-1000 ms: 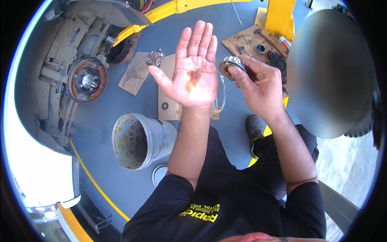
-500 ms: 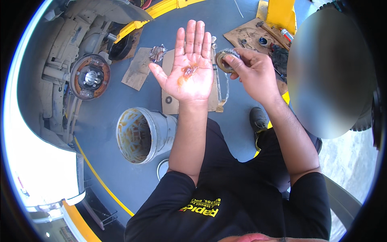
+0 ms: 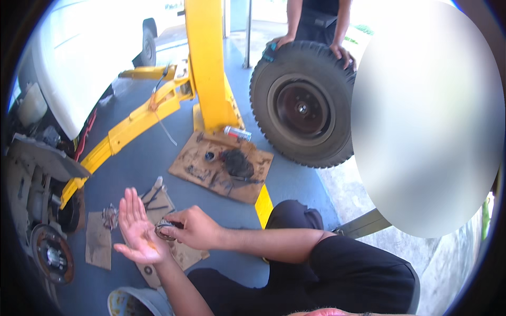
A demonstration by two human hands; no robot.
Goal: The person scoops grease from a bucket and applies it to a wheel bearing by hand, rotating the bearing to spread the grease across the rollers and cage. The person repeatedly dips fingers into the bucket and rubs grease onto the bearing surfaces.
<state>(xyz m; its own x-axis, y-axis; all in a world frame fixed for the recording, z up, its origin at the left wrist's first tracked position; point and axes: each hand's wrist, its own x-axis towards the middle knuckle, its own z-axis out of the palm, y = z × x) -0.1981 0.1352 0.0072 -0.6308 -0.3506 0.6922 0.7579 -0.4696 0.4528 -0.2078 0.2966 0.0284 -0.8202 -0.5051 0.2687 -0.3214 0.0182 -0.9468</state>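
My left hand is held palm up with its fingers stretched out. A dab of orange-brown grease lies on the palm. In my right hand is a metal wheel bearing, gripped by its ring between thumb and fingers. The bearing is close beside the left palm; whether it touches the palm I cannot tell. Below my left wrist stands a grease-smeared bucket, cut off by the lower edge. Under the hands lies a piece of cardboard with a small dark ring on it.
A co-worker's hands rest on a large upright tyre. A yellow lift post and its arm stand ahead. Stained cardboard holds a black rag and a spray can. An exposed brake assembly is at left.
The view has swung right and up, bringing the co-worker and tyre into sight. My right hand has brought the bearing nearer to the left palm.
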